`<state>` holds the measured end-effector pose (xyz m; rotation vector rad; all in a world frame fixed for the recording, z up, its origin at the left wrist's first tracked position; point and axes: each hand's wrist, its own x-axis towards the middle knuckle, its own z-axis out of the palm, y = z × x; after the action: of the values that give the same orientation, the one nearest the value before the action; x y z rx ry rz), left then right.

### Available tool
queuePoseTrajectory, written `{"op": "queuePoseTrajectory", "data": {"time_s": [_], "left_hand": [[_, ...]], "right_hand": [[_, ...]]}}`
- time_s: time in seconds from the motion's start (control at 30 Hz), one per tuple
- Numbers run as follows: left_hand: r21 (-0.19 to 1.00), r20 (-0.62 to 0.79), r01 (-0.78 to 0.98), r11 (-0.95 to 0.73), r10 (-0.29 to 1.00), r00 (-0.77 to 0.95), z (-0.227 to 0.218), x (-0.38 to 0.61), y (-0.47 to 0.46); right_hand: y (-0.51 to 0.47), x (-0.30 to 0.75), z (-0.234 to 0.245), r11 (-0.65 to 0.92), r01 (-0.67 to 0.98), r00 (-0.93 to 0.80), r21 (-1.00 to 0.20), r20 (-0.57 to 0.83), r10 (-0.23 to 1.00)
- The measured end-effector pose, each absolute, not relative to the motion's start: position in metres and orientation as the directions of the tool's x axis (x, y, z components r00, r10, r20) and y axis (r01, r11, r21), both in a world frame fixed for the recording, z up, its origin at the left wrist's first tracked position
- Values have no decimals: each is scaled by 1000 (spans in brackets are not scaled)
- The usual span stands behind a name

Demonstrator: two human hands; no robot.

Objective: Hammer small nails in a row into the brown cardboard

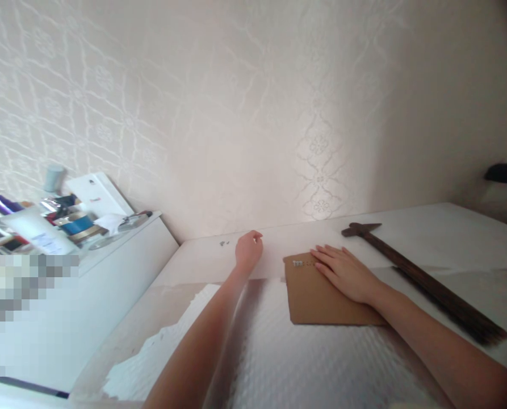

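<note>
One flat, brown cardboard piece (317,301) lies on the white table (444,236), just right of frame centre; clock positions read from it. A short row of tiny silvery metal bits (298,263) sits along its edge toward 11 o'clock; too small to identify or count. Right hand (347,275) is spread flat, palm down, over its 1 o'clock side, pressing or steadying, not gripping. Left hand (250,251) is out at 10 o'clock, fingers loosely curled; can't tell if anything is pinched. Just past it, same direction, a few loose grey bits (221,243) lie on the table. Dark hammer with long brown wooden handle (427,282) lies unheld, head near 12 to 1 o'clock, handle end toward 4. Progress, my judgement: row started, seemingly partway; loose bits off the cardboard look like the remainder. Bubbly clear plastic sheet (279,363) at 7 o'clock.
</note>
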<state>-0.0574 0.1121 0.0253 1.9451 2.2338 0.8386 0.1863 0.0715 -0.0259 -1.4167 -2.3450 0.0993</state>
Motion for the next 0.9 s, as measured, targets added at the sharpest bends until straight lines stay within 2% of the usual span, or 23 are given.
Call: {"op": "queuePoseTrajectory", "data": {"time_s": [0.17,0.27,0.6,0.7,0.77,0.83,0.9], "left_hand": [[210,294,943,257,904,-312,31,-111,122],[118,261,938,327,901,-347,30,-133,127],[55,283,954,294,912,-297,18,-142,139],[67,291,959,275,914,-283,18,-142,140],[116,302,960,254,912,-278,18,-139,140],[238,313,946,222,904,-291,20,-132,140],[449,308,877,170,892,-331,24,-117,137]], "right_hand": [[73,186,-25,488,832,-416,-265,284,864],[74,186,-24,478,837,-410,-265,274,870],[74,186,-23,502,822,-414,-269,322,851],[74,186,-23,509,818,-417,-268,334,845],[74,186,-23,511,816,-420,-271,329,846],[74,186,-22,511,815,-424,-274,320,847],[75,186,-22,508,816,-426,-274,310,850]]}}
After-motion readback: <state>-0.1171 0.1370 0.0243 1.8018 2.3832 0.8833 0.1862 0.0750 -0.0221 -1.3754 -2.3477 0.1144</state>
